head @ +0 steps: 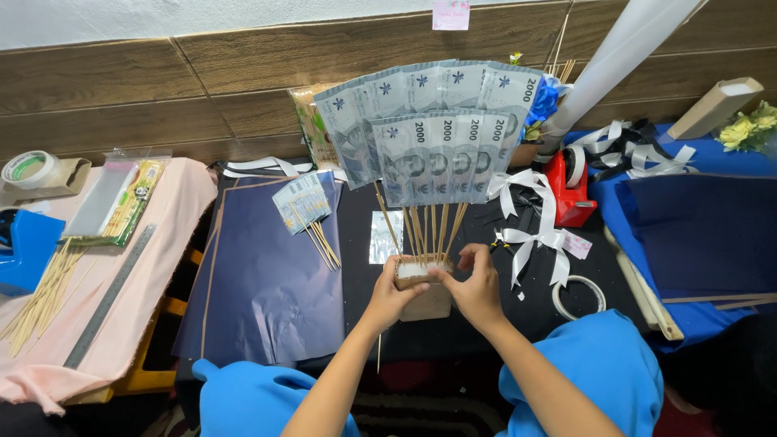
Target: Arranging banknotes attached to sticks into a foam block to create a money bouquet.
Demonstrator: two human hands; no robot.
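1. Both hands clasp the small brown block [422, 293] – left hand [390, 298] wrapped round its left side, right hand [475, 287] round its right with fingertips pinching at the white top.
2. It sits on the dark cloth [453, 324], between the blue paper sheet [267, 275] and white ribbon bows [538, 235].
3. Wooden skewers [429, 231] rise from it, long axis running away from the person, fanning out.
4. Grey-blue banknotes [429, 129] top them – two overlapping rows.

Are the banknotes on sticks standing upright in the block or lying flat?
Upright: the banknotes fan out above the block, sticks planted in its top.
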